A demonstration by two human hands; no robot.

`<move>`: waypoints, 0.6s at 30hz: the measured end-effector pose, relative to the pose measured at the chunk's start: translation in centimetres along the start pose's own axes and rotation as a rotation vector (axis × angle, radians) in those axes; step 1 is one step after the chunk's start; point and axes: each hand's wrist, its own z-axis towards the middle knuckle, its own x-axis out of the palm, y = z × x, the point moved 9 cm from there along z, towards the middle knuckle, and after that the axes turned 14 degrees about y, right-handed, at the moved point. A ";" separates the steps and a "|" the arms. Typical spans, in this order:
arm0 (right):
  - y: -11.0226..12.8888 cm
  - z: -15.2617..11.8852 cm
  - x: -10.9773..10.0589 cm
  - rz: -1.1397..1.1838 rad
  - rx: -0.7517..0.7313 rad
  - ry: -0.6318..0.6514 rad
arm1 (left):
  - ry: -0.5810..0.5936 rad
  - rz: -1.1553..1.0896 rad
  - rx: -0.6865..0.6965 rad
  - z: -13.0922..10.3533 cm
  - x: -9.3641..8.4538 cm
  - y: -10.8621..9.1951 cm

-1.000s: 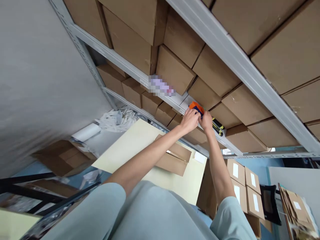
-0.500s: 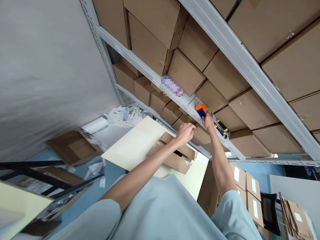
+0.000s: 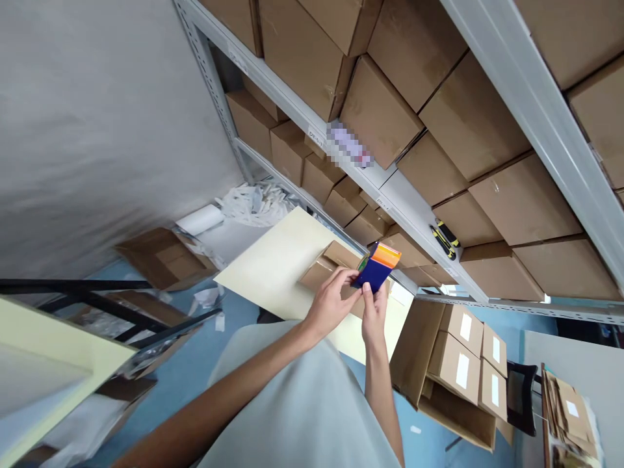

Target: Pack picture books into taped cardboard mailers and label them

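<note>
A flat dark blue and orange packet [image 3: 374, 272] is held up between my two hands, over the pale yellow board [image 3: 263, 263]. My left hand [image 3: 334, 298] pinches its left edge with fingertips. From below, my right hand [image 3: 374, 315] grips the lower edge, thumb on the blue face. A bit of green shows at the packet's left side. Behind the hands, a brown cardboard box [image 3: 322, 263] lies on the board, partly hidden. Two yellow and black cutters [image 3: 444, 239] rest on the grey shelf [image 3: 407, 198].
Brown boxes [image 3: 380, 110] fill the shelves above. At the right, an open carton [image 3: 414, 351] holds labelled boxes, near a black chair [image 3: 521, 396]. On the left are a black frame [image 3: 97, 299], an open carton [image 3: 166, 257] and a white roll [image 3: 199, 220].
My right hand has brought the packet down from the shelf toward my body. My left hand has moved down and now holds the packet too. The view has shifted slightly.
</note>
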 end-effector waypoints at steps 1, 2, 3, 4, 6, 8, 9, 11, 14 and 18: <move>0.7 -0.4 0.2 0.013 -0.012 0.003 | -0.009 0.003 0.021 -0.5 -0.4 -0.7; 1.5 -0.9 0.3 0.022 -0.025 0.009 | -0.015 0.012 0.043 -0.8 -0.9 -1.4; 2.3 -1.4 0.5 0.024 -0.035 0.012 | -0.015 0.021 0.063 -1.1 -1.4 -2.2; 3.0 -2.1 0.6 0.020 -0.042 0.013 | -0.013 0.025 0.078 -1.4 -1.8 -3.1; 4.2 -3.5 0.8 0.007 -0.045 0.007 | 0.026 0.012 0.100 -1.9 -2.7 -4.7; 5.1 -5.0 1.0 0.000 -0.034 0.010 | 0.094 -0.013 0.125 -2.3 -3.4 -6.3; 5.5 -5.6 1.1 -0.002 -0.028 0.019 | 0.126 -0.020 0.140 -2.6 -3.9 -7.1; 6.3 -6.6 1.3 0.004 -0.031 0.042 | 0.168 -0.024 0.169 -3.2 -4.9 -8.6; 7.8 -6.6 1.7 0.053 -0.079 0.076 | 0.187 -0.013 0.212 -4.1 -6.5 -10.1; 8.4 -4.3 4.2 0.182 -0.052 0.211 | 0.137 0.081 0.289 -4.9 -7.9 -10.9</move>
